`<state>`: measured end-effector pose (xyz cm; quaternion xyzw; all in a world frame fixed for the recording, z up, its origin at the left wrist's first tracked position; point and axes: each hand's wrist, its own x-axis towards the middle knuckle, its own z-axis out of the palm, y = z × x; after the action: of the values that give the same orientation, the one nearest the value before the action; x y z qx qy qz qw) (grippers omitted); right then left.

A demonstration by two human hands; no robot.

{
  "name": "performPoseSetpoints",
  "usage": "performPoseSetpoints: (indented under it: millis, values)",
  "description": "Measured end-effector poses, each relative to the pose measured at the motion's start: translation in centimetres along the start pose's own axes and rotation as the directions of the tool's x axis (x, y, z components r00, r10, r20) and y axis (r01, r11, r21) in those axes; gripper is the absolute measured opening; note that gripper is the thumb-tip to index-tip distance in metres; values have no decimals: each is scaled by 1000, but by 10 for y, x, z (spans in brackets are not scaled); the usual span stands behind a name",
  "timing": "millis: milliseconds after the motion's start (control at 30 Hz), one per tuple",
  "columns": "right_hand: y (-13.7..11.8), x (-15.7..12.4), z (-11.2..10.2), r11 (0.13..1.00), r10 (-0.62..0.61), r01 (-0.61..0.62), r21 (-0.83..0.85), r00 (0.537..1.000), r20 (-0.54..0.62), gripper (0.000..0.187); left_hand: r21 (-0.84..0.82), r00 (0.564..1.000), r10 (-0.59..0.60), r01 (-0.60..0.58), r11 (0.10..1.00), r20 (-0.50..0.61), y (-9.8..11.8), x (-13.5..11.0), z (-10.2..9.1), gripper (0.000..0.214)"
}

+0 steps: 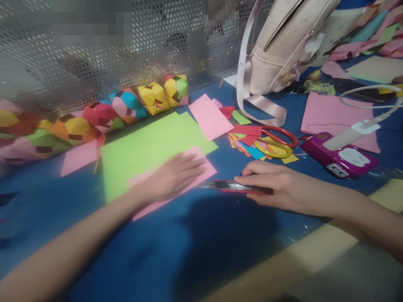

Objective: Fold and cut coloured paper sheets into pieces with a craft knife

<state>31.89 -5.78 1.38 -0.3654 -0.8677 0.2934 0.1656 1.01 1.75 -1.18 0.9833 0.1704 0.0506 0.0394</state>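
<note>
My left hand (176, 174) lies flat with outstretched fingers on a sheet of pink paper (206, 167). That sheet rests partly over a larger bright green sheet (141, 147). To the right, my right hand (272, 182) grips a utility knife (228, 185) with a red and dark body. Its blade points left and ends close to the pink paper's lower edge; whether the two touch I cannot tell. Another pink sheet (211, 117) overlaps the green sheet's upper right corner.
Folded paper balls (126, 105) line the perforated metal panel (151, 37). Scissors with red and yellow handles (273, 149) lie on paper scraps (252, 147). A purple power strip (340, 157) with a plugged-in charger sits at right. Behind stands a cream bag (273, 54) on the blue surface (141, 256).
</note>
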Motion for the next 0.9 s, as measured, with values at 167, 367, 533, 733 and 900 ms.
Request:
performPoseSetpoints:
  millis: [167, 367, 533, 733, 900]
  values:
    - [-1, 1, 1, 1000, -6, 7, -12, 999, 35, 32, 1, 1000, -13, 13, 1000, 9, 0, 1, 0, 42]
    - [-3, 4, 4, 999, -34, 34, -12, 999, 22, 32, -12, 999, -31, 32, 999, 22, 1, 1, -1, 42]
    - [-4, 7, 7, 997, -69, 70, -44, 997, 24, 32, -17, 999, -41, 42, 999, 24, 1, 1, 0, 43]
    - [-3, 6, 5, 996, -71, 73, -56, 997, 42, 32, -31, 998, -58, 59, 998, 21, 2, 1, 0, 41]
    - [-4, 3, 6, 998, -41, 43, -44, 998, 44, 30, -68, 992, -123, 123, 990, 0, 7, 4, -2, 39]
